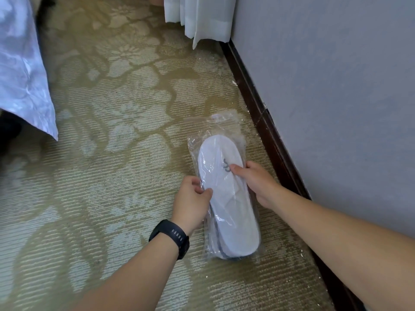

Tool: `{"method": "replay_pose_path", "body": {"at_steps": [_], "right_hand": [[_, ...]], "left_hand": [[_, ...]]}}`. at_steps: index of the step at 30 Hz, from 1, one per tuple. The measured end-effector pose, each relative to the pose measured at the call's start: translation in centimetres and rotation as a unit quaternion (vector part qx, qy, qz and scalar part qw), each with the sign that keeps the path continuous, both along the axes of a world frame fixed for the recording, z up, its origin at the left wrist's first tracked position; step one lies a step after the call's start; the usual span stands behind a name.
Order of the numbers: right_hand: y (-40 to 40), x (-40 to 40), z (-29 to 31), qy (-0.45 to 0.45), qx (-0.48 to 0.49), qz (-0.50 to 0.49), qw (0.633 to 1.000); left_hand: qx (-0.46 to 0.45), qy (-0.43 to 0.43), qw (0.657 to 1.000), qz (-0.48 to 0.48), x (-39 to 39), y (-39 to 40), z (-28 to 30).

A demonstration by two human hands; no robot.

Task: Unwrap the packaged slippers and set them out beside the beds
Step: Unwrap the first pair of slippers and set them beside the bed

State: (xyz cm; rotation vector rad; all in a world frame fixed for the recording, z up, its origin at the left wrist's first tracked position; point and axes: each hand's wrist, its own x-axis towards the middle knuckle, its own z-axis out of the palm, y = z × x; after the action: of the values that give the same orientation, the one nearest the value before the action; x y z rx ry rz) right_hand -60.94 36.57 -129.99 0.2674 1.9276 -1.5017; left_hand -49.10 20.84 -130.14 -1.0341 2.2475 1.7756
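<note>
Item: white fabric slippers [226,194], stacked, sealed inside clear plastic bag [215,126]. Left hand [190,198] and right hand [258,182] fingers clasp its edges. Unwrapping not begun; placing outstanding.

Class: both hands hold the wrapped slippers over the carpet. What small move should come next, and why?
Probably slide the right hand up to the bag's loose far end and pull it open. The slippers are still fully wrapped, and the left hand already steadies their side.
</note>
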Motion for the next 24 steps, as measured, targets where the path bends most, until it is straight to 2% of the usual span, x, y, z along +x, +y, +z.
{"method": "replay_pose_path", "body": {"at_steps": [3, 7, 11, 15, 18, 20, 22, 24], "right_hand": [[-1.1, -1.6, 1.7, -0.002, -0.02, 0.028, 0.999], [-3.1, -3.5, 4.7, 0.017, 0.002, 0.105, 0.994], [-4.8, -5.4, 7.5, 0.042, 0.014, 0.173, 0.984], [-5.4, -6.0, 8.7, 0.082, 0.059, 0.243, 0.965], [-5.9, -5.4, 9.0, 0.147, 0.114, 0.286, 0.94], [-6.3, -4.8, 9.2, 0.157, 0.112, 0.298, 0.935], [-6.4, -4.2, 9.5, 0.163, 0.116, 0.322, 0.925], [-6.4, -3.6, 9.9, 0.179, 0.13, 0.356, 0.908]], "left_hand": [[0.0, 0.011, 1.0, -0.006, 0.1, -0.5, 1.4], [0.023, 0.019, 0.999, -0.038, 0.0, -1.5, 4.0], [0.024, -0.007, 0.993, -0.115, -0.2, -3.8, 6.9], [-0.128, -0.01, 0.972, -0.198, -0.5, -8.0, 10.3], [-0.257, 0.024, 0.949, -0.184, -1.0, -11.4, 12.9], [-0.305, 0.036, 0.936, -0.169, -1.2, -13.3, 13.6], [-0.281, 0.025, 0.949, -0.144, -1.7, -14.9, 13.3], [-0.125, -0.007, 0.987, -0.105, -1.9, -15.5, 12.7]]}}
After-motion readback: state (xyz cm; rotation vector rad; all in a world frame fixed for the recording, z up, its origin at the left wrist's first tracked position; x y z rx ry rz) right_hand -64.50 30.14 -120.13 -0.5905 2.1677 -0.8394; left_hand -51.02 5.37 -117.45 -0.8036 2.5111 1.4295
